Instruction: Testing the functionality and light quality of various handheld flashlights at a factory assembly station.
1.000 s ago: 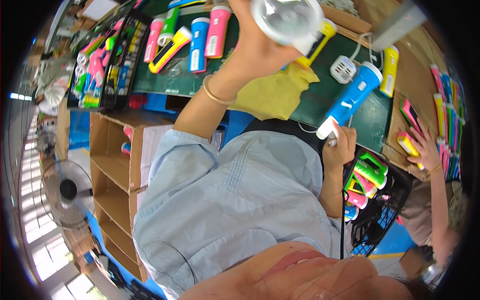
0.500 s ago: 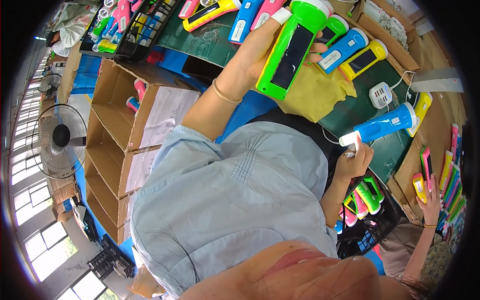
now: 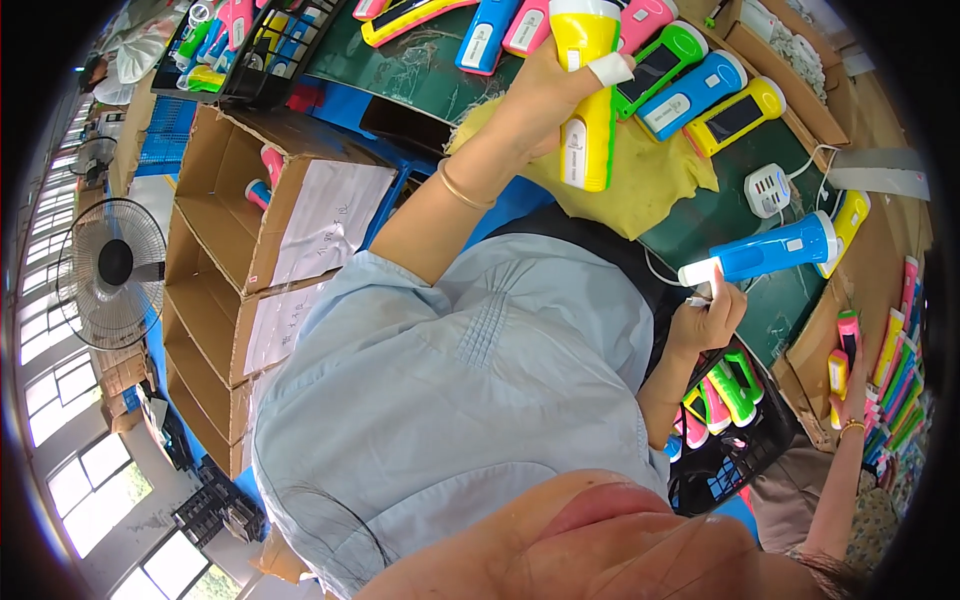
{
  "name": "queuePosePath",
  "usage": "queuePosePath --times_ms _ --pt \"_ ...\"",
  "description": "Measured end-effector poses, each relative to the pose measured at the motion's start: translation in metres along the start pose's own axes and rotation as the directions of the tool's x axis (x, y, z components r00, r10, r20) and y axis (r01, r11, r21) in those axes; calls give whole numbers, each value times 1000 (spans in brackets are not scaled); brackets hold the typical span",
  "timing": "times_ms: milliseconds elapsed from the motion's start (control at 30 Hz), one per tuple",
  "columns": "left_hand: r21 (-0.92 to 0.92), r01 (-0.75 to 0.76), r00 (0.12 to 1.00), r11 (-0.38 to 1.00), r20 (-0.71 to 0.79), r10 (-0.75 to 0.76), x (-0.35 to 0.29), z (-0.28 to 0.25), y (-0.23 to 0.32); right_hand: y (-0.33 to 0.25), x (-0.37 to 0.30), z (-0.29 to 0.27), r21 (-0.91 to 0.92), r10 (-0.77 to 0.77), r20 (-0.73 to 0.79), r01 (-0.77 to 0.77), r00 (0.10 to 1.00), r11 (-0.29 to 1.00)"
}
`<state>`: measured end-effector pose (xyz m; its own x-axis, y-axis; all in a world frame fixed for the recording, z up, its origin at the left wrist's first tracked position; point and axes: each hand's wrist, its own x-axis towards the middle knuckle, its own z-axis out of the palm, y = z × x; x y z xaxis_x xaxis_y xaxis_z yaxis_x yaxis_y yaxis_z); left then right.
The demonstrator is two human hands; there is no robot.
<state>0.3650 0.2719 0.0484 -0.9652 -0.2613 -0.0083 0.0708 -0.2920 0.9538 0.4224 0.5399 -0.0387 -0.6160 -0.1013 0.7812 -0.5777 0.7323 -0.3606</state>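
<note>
My left hand (image 3: pixel 545 95) is closed round a yellow flashlight (image 3: pixel 588 130) with a green edge and a white head, its switch side showing. White tape covers the thumb tip. My right hand (image 3: pixel 712 315) is closed at the tail of a blue flashlight (image 3: pixel 770 250), where a white piece like a cable plug shows; the fingers partly hide it. Beneath the left hand a yellow cloth (image 3: pixel 640 195) lies on the green tabletop (image 3: pixel 415 85). Beside it lie a green flashlight (image 3: pixel 660 68), another blue flashlight (image 3: pixel 692 96) and a yellow one with a dark panel (image 3: pixel 737 117).
A white charging hub (image 3: pixel 767 190) with cables stands on the table. Divided cardboard boxes (image 3: pixel 238 240), a fan (image 3: pixel 115 262) and a crate of flashlights (image 3: pixel 255 85) are on the left. At right, a co-worker's hand (image 3: pixel 848 405) is among more flashlights. Another black crate (image 3: pixel 735 465) stands below.
The flashlight in my left hand showed a green face with a dark panel; now a yellow face with a switch shows, apparently turned over. My right hand has barely moved. The co-worker's hand shifted slightly.
</note>
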Motion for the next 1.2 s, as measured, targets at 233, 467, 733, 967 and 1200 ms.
queuePosePath --times_ms 233,467,733,967,1200 --pt "-57 4 1000 998 25 -3 -5 -27 12 4 -6 1 -25 11 17 -10 1000 1000" --pt "994 91 826 64 -111 552 -52 -177 106 -3 15 -23 -157 -148 -100 131 984 979" --pt "774 615 775 -153 -557 298 -114 -284 129 -32 52 -12 212 -187 -71 198 980 957" --pt "788 522 742 -326 -232 629 -127 -251 118 -35 59 -1 384 -154 -69 168 986 908" --pt "-202 192 915 961 391 -100 -48 -14 1 -53 73 9 638 -206 6 155 978 754"
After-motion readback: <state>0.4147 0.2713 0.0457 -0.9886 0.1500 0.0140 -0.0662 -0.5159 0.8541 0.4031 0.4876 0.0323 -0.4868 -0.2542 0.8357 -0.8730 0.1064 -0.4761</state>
